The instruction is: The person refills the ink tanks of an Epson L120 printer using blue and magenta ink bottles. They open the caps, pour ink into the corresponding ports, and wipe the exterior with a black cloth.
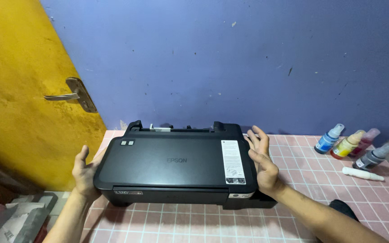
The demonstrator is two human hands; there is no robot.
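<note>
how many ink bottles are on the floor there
4, lying in a row right of the printer: blue, yellow, red, black.

Four small ink bottles [351, 145] lie in a row on the pink tiled bench [302, 157], far right: blue, yellow, red and black. A white tube [362, 174] lies just in front of them. Behind is a purple wall [230, 58]. At left stands a yellow door [19, 90] with a metal handle [70, 95].
</note>
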